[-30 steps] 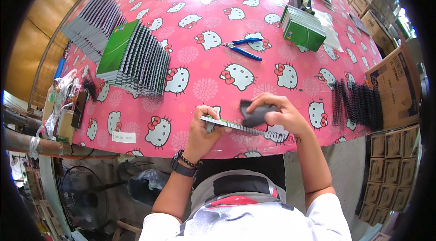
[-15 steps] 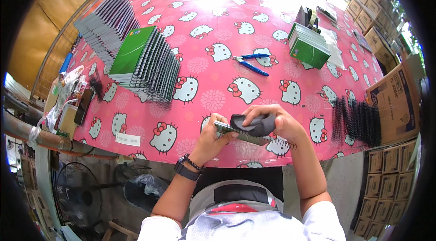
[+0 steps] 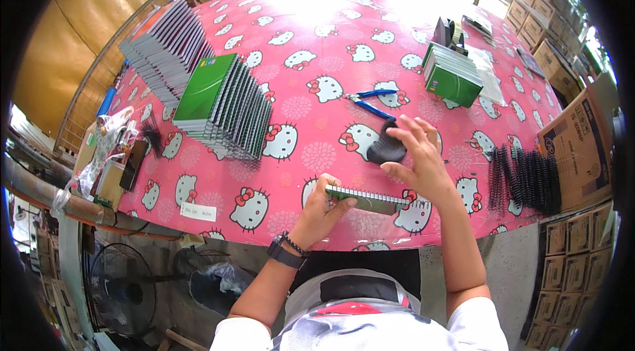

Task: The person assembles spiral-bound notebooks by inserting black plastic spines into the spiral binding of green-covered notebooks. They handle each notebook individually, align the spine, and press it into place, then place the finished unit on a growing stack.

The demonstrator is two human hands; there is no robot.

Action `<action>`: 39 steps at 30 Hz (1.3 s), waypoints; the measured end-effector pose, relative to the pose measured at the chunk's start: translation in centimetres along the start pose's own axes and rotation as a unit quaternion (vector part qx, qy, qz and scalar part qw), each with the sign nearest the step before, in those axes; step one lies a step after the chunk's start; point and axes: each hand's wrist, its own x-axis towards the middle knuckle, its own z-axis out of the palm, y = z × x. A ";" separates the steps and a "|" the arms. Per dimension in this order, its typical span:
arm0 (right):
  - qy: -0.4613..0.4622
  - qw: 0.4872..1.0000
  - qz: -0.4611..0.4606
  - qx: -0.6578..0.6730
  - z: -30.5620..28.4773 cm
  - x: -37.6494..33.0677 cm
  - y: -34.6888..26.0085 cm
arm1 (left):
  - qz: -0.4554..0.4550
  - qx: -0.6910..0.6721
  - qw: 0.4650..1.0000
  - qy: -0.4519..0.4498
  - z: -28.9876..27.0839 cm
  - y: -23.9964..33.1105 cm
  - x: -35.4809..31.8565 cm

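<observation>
My left hand [image 3: 322, 214] pinches one end of a small green spiral notebook [image 3: 370, 201] and holds it over the near part of the table. A row of wire coil runs along the notebook's top edge, and a loose coil end [image 3: 418, 204] sticks out to its right. Just beyond it, a black rounded object [image 3: 385, 147] rests on the tablecloth; its exact kind is unclear. My right hand [image 3: 421, 156] is beside this object with fingers and thumb spread. Blue-handled pliers [image 3: 374, 103] lie farther off, their jaws pointing left.
Left, a stack of green spiral notebooks [image 3: 208, 89] stands before a taller notebook stack [image 3: 162, 46]. A green-covered pile [image 3: 453, 80] and black tape dispenser [image 3: 450, 33] sit at far right. Black coils [image 3: 526, 179] lie beside a cardboard box [image 3: 582, 142]. A white label [image 3: 198, 211] lies near-left.
My right hand has moved the black object away from the notebook, set it down farther off, and spread its fingers. The left hand keeps the notebook. The whole view has shifted slightly.
</observation>
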 end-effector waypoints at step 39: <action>0.025 0.963 -0.041 0.265 -3.7 -1.8 -7.8 | 0.182 0.109 0.973 -0.087 -0.8 7.1 1.4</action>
